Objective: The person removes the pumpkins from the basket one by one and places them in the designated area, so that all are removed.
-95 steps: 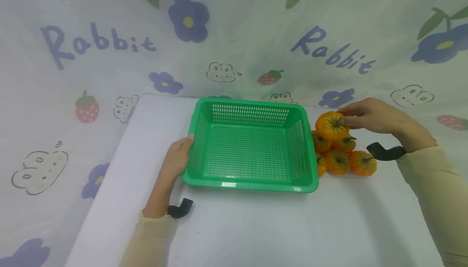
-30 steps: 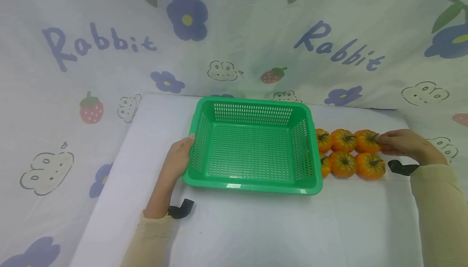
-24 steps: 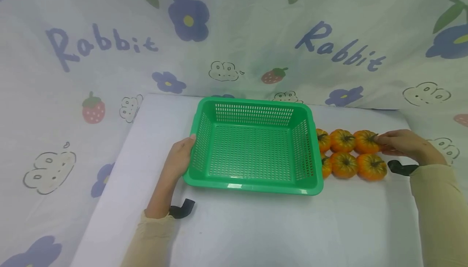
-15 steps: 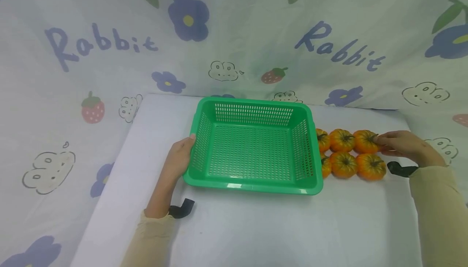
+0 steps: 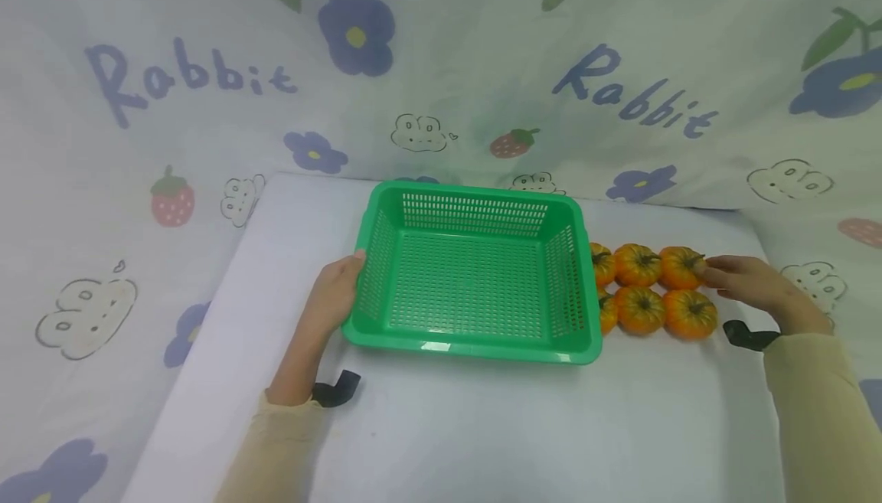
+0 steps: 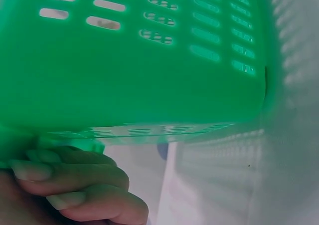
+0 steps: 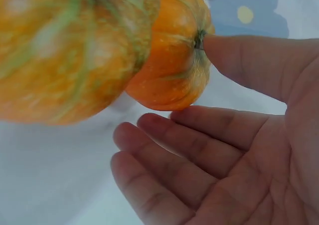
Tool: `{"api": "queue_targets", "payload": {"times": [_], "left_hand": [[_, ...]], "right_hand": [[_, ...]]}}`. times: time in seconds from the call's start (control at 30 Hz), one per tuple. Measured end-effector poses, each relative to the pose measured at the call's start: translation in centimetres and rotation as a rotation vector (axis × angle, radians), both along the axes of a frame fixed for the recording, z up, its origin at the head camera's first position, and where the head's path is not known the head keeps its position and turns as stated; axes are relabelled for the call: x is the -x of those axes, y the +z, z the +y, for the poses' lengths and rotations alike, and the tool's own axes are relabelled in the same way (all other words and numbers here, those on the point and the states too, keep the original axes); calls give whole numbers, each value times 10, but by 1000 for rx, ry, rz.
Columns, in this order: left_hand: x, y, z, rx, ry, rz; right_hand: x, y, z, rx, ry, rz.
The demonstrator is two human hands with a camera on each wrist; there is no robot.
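Note:
A green perforated plastic basket [image 5: 468,285] stands on the white table. My left hand [image 5: 334,292] grips its left rim. In the left wrist view, the curled fingers [image 6: 84,180] show below the basket wall [image 6: 134,80]. To the right of the basket, several small orange pumpkins sit in two rows. My right hand [image 5: 747,285] is at the pumpkin [image 5: 681,267] at the right end of the back row. Up close, the thumb touches this pumpkin's stem [image 7: 199,39], while the other fingers extend nearly straight along its lower edge. The front-row end pumpkin [image 5: 691,314] sits just in front.
The basket's right wall partly hides the leftmost pumpkins [image 5: 606,313]. Behind the white table [image 5: 482,426] hangs a patterned cloth [image 5: 441,44] with flowers, strawberries and lettering.
The right hand has carried a pumpkin from above the group down to the back row's right end. Its fingers have now loosened around it. The left hand has stayed on the basket.

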State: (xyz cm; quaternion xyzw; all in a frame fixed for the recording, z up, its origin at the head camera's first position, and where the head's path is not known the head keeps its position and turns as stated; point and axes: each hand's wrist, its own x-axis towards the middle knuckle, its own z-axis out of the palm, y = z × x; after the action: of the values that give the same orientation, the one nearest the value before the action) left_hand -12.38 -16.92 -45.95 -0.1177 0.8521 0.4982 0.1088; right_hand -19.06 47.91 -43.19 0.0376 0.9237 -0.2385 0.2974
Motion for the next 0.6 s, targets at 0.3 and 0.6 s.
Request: {"api": "queue_targets", "payload": {"times": [0.3,0.6], "left_hand": [[-1,4,-1,35,-13,-15],[-2,15,-3,124,-79,-37]], "right_hand": [[-16,11,-3,-68,21,62],[-37,33,-11,-149,61,203]]}}
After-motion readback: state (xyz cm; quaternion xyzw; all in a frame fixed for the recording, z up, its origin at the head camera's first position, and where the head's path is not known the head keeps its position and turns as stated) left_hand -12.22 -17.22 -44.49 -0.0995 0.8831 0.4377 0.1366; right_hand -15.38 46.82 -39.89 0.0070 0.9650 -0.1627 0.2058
